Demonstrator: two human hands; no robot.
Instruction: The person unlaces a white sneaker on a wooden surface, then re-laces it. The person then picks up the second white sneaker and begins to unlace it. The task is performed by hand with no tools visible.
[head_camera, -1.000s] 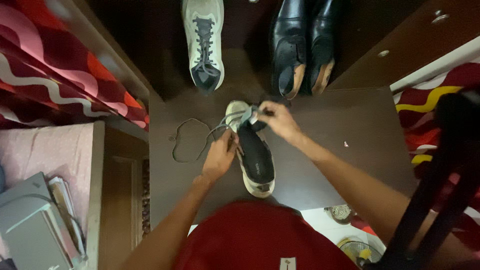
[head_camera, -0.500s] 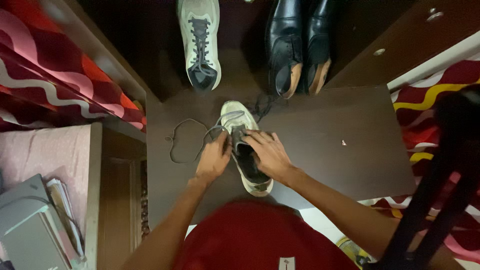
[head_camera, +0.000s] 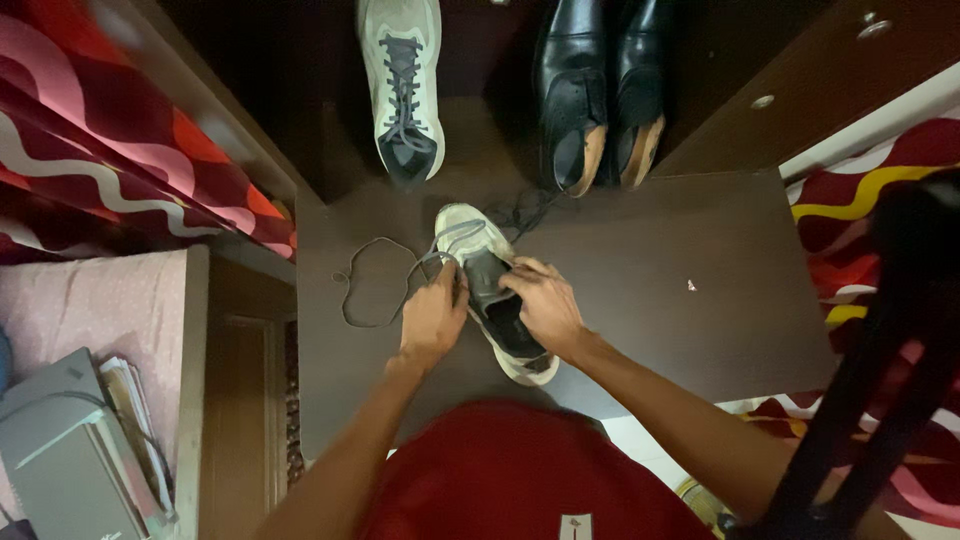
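Note:
A worn off-white sneaker (head_camera: 478, 262) with a dark inside stands on a dark brown wooden surface (head_camera: 650, 280), toe pointing away from me. My left hand (head_camera: 433, 318) grips its left side near the eyelets, where a grey lace (head_camera: 375, 280) runs out in a loose loop to the left. My right hand (head_camera: 543, 305) holds the right rim of the shoe's opening, fingers curled over the edge. The shoe's heel is partly hidden by both hands.
A matching laced sneaker (head_camera: 402, 85) and a pair of black leather shoes (head_camera: 598, 90) stand farther back. Red patterned fabric (head_camera: 110, 150) lies at left and right. Books and papers (head_camera: 70, 450) sit at lower left. A black pole (head_camera: 880, 370) crosses the right.
My right hand came down from the shoe's tongue near the toe to the opening's right rim. The left hand stayed on the shoe's left side. The shoe shifted slightly.

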